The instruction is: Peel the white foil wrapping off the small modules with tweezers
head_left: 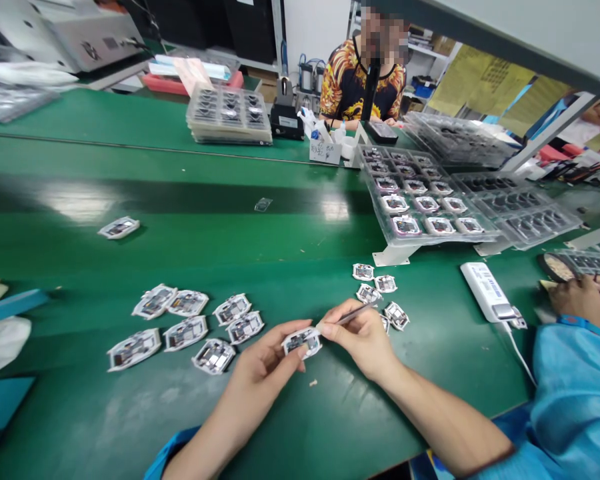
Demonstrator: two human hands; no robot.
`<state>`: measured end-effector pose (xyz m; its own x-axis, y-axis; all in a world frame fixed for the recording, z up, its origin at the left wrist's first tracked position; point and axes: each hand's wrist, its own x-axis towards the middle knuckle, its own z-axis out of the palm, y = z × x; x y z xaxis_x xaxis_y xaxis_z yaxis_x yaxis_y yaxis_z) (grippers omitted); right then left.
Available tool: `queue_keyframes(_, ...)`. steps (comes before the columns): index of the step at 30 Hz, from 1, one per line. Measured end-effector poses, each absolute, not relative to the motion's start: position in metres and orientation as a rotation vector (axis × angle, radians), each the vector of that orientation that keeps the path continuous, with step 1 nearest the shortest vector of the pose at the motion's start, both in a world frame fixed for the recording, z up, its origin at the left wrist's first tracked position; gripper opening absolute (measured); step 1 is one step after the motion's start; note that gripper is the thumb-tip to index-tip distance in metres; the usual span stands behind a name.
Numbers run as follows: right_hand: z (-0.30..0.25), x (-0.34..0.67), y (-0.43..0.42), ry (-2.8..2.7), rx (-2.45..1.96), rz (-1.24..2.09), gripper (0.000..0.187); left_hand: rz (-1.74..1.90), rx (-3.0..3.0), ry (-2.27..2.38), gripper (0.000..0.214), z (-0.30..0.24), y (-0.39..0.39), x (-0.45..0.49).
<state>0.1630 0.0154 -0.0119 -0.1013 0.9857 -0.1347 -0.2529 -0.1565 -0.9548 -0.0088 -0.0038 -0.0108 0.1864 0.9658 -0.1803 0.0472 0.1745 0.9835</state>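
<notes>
A small white-framed electronic module [300, 341], shaped like a watch case, is pinched between the thumb and fingers of my left hand [265, 363]. Tweezers [353, 313] lie across my right hand [360, 337], their metal end slanting up to the right. The thumb and forefinger of that hand meet at the module's right edge; whether they also grip something small there is hidden. Left of my hands lie several similar modules [214, 355], loosely grouped. Another small cluster of modules [385, 284] rests beyond my right hand, partly covered by it.
A clear tray of modules [425, 205] stands raised at the right, with empty-looking trays [525, 210] beside it. A white power strip [490, 293] lies nearby. At far right are a co-worker's hands [583, 300]. One module [119, 228] sits apart, left. Another person [363, 83] sits opposite.
</notes>
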Motion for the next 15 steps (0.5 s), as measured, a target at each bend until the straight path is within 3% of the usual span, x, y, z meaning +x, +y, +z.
queue_keyframes(15, -0.009, 0.154, -0.001, -1.286, -1.095, 1.14, 0.008, 0.941, 1.0, 1.282, 0.038, -0.009, -0.004, 0.0)
